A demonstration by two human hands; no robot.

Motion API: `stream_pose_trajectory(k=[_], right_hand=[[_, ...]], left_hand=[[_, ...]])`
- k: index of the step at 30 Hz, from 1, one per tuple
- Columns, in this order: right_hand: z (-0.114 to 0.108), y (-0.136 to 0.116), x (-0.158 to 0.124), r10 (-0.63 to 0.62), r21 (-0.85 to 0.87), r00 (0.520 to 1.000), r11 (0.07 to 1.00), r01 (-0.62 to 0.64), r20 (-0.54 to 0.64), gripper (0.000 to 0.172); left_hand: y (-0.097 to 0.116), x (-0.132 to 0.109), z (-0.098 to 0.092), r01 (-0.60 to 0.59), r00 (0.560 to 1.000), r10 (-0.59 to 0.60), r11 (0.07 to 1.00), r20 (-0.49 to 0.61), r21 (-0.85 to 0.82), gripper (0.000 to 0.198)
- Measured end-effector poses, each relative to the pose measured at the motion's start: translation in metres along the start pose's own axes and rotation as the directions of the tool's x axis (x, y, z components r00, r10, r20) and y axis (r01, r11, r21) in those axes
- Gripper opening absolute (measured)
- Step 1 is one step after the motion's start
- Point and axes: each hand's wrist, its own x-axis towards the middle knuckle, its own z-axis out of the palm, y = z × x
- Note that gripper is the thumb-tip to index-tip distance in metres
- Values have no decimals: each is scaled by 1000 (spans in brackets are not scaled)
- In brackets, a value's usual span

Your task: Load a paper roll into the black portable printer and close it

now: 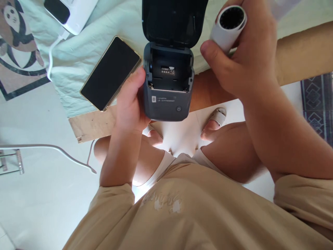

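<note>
A dark label printer with a power button and small white print on its front is held at its left side by my left hand. Its black lid is flipped up, and the paper compartment inside shows no roll. To the right of the printer, my right hand grips a white paper roll with a dark hollow core facing me. The roll is apart from the printer. The fingers behind the printer are hidden.
A smartphone with a black screen lies on the green cloth, left of the printer. Farther left is a white device with a white cable. The table's wooden edge runs in front of my knees.
</note>
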Motion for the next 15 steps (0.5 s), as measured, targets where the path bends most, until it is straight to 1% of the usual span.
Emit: stream_pose_trajectory(k=[2, 3, 5, 7, 9, 12, 14, 15], right_hand=[[0, 0, -1, -10, 21, 999, 1000, 9, 49, 39], [1, 1, -1, 5, 20, 996, 1000, -7, 88, 38], [4, 4, -1, 63, -20, 985, 998, -61, 159, 39], [5, 5, -1, 110, -62, 975, 993, -100, 193, 43], [3, 2, -1, 79, -26, 978, 997, -75, 193, 50], [-5, -5, -2, -44, 89, 984, 996, 29, 171, 53], [-12, -5, -4, -103, 136, 990, 987, 89, 98, 53], [-15, -2, -5, -102, 146, 994, 985, 95, 39, 52]], left_hand=[[-2, 1, -1, -12, 1000, 12, 1000, -7, -3, 26], [-2, 1, -1, -15, 1000, 15, 1000, -13, 2, 25], [-2, 2, -1, -12, 1000, 13, 1000, -26, 20, 27], [0, 2, -1, -1, 999, 3, 999, -39, 36, 28], [2, 0, 0, 11, 999, -10, 1000, -36, 26, 27], [4, -2, 2, 13, 1000, -13, 1000, -13, 1, 27], [4, -2, 2, 21, 1000, -21, 1000, -5, 15, 28], [4, -2, 2, 24, 1000, -24, 999, -7, 28, 28]])
